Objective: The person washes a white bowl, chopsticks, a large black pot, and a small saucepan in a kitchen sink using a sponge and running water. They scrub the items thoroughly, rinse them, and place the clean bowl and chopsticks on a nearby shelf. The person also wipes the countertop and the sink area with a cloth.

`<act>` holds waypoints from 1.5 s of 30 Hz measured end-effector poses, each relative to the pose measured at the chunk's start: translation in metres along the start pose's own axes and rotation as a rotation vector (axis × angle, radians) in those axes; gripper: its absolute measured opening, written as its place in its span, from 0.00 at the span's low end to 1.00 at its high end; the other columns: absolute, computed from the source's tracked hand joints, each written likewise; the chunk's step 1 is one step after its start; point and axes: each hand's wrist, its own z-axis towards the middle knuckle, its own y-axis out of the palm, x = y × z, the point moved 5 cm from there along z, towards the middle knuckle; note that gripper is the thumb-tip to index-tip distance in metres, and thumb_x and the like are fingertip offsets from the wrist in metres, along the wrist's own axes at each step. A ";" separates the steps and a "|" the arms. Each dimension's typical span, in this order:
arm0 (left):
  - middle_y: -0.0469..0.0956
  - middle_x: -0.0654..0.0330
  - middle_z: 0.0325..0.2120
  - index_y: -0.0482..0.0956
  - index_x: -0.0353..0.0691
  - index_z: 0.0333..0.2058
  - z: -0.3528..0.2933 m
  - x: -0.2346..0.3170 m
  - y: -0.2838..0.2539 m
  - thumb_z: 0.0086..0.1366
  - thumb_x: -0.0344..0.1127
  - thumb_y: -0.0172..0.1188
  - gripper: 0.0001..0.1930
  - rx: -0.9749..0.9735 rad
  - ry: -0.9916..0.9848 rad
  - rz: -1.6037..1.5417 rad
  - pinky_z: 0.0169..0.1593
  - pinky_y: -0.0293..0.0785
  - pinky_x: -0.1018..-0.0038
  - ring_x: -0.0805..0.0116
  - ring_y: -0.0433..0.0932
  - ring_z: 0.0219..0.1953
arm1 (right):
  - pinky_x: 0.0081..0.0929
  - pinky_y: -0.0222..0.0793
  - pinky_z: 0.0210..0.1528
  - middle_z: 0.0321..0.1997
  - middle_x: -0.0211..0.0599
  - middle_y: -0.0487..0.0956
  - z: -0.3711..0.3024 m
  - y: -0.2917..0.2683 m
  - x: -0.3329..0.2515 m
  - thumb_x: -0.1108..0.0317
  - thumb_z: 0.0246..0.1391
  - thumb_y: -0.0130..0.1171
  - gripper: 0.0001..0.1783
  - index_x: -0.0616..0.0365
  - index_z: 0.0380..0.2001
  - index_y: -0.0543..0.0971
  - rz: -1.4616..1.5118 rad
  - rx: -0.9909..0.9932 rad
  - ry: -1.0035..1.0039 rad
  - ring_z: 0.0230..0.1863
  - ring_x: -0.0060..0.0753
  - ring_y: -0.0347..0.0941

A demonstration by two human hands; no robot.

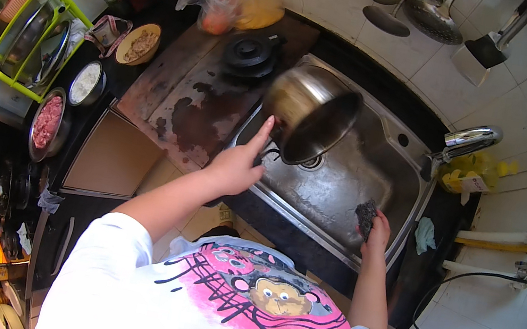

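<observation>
Over the left part of a steel sink (pixel 358 188), a metal pot (pixel 299 104) is tilted with its opening toward the lower right. My left hand (pixel 239 164) is closed round its dark handle, the index finger stretched along the pot's side. The pot's inside shows only in part. Above the sink's near right corner, my right hand (pixel 377 234) pinches a dark, mesh-like scouring pad (pixel 365 218), apart from the pot. A bent chrome faucet (pixel 468 141) rises at the sink's right end.
Left of the sink lies a wet wooden board (pixel 181 90) bearing a black lid (pixel 249 53). Bowls of raw meat (pixel 47 123), white food (pixel 86 82) and minced food (pixel 140 46) stand farther left. Ladles (pixel 385 20) hang on the wall. A pale cloth (pixel 426 235) lies right of the sink.
</observation>
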 end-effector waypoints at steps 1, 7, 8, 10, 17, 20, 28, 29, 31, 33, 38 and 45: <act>0.75 0.41 0.33 0.30 0.59 0.63 -0.004 -0.014 -0.010 0.53 0.32 0.54 0.46 0.059 0.044 -0.057 0.41 0.69 0.62 0.43 0.74 0.35 | 0.26 0.73 0.25 0.38 0.38 0.76 -0.004 0.012 -0.002 0.70 0.49 0.43 0.18 0.59 0.45 0.70 -0.014 -0.035 -0.031 0.32 0.30 0.74; 0.73 0.40 0.31 0.32 0.58 0.63 -0.049 -0.076 -0.075 0.53 0.31 0.53 0.45 0.072 -0.040 -0.061 0.39 0.69 0.65 0.45 0.73 0.33 | 0.22 0.69 0.31 0.38 0.35 0.75 -0.038 0.126 -0.014 0.71 0.49 0.46 0.18 0.60 0.45 0.72 -0.146 -0.239 -0.227 0.34 0.24 0.71; 0.73 0.38 0.33 0.32 0.57 0.63 -0.053 -0.084 -0.084 0.54 0.30 0.52 0.45 0.096 0.007 0.014 0.40 0.69 0.64 0.44 0.73 0.35 | 0.18 0.66 0.32 0.36 0.35 0.74 -0.043 0.152 -0.016 0.72 0.48 0.47 0.18 0.61 0.45 0.72 -0.166 -0.290 -0.316 0.33 0.23 0.71; 0.72 0.36 0.38 0.32 0.54 0.63 -0.064 -0.100 -0.098 0.54 0.30 0.52 0.44 0.106 0.013 0.068 0.43 0.68 0.63 0.41 0.72 0.38 | 0.19 0.65 0.39 0.37 0.34 0.74 -0.082 0.217 -0.039 0.73 0.49 0.48 0.17 0.59 0.45 0.73 -0.340 -0.388 -0.353 0.38 0.23 0.69; 0.73 0.58 0.23 0.36 0.48 0.64 -0.054 -0.099 -0.137 0.57 0.26 0.49 0.40 -0.144 -0.258 -0.499 0.32 0.69 0.80 0.74 0.71 0.23 | 0.34 0.64 0.50 0.47 0.42 0.73 -0.123 0.390 -0.026 0.74 0.43 0.50 0.20 0.57 0.44 0.74 -0.747 -0.890 -1.293 0.47 0.46 0.68; 0.73 0.60 0.24 0.50 0.46 0.62 -0.032 -0.093 -0.148 0.59 0.28 0.49 0.32 -0.089 -0.106 -0.471 0.32 0.69 0.79 0.72 0.72 0.23 | 0.36 0.61 0.54 0.49 0.41 0.72 -0.105 0.404 -0.012 0.72 0.44 0.49 0.19 0.56 0.44 0.74 -0.859 -0.986 -1.140 0.51 0.45 0.66; 0.71 0.56 0.47 0.76 0.41 0.42 0.036 -0.066 -0.149 0.57 0.33 0.51 0.14 0.391 0.946 0.238 0.55 0.59 0.64 0.52 0.65 0.53 | 0.39 0.56 0.58 0.52 0.37 0.71 -0.096 0.404 0.003 0.67 0.47 0.52 0.16 0.52 0.42 0.76 -0.789 -0.863 -1.236 0.55 0.43 0.64; 0.71 0.56 0.49 0.76 0.41 0.43 0.045 -0.064 -0.149 0.59 0.35 0.49 0.14 0.322 0.895 0.221 0.57 0.57 0.63 0.53 0.64 0.55 | 0.39 0.56 0.59 0.52 0.36 0.71 -0.096 0.406 0.002 0.67 0.47 0.53 0.16 0.52 0.42 0.76 -0.791 -0.857 -1.226 0.55 0.43 0.64; 0.71 0.58 0.50 0.76 0.41 0.43 0.070 -0.071 -0.150 0.64 0.39 0.44 0.16 0.251 0.816 0.130 0.59 0.54 0.63 0.57 0.64 0.57 | 0.37 0.54 0.61 0.53 0.34 0.71 -0.089 0.404 -0.002 0.64 0.46 0.54 0.15 0.50 0.40 0.77 -0.853 -0.788 -1.401 0.56 0.42 0.62; 0.74 0.58 0.47 0.76 0.39 0.42 0.086 -0.068 -0.149 0.62 0.36 0.47 0.14 0.243 0.822 0.093 0.57 0.58 0.67 0.58 0.67 0.54 | 0.36 0.52 0.61 0.53 0.31 0.71 -0.063 0.414 -0.016 0.61 0.45 0.54 0.17 0.48 0.41 0.77 -1.270 -0.672 -1.616 0.57 0.40 0.61; 0.75 0.57 0.44 0.77 0.37 0.42 0.109 -0.063 -0.150 0.62 0.34 0.51 0.13 0.202 0.712 -0.056 0.54 0.62 0.73 0.61 0.70 0.51 | 0.31 0.53 0.62 0.52 0.30 0.72 -0.046 0.424 -0.039 0.62 0.44 0.53 0.17 0.47 0.40 0.78 -1.486 -0.614 -1.701 0.59 0.38 0.60; 0.76 0.57 0.42 0.77 0.37 0.42 0.117 -0.063 -0.149 0.62 0.35 0.51 0.13 0.202 0.702 -0.097 0.52 0.63 0.76 0.65 0.72 0.48 | 0.34 0.58 0.58 0.52 0.33 0.72 -0.036 0.421 -0.049 0.66 0.47 0.49 0.16 0.48 0.40 0.79 -1.392 -0.627 -1.925 0.54 0.45 0.63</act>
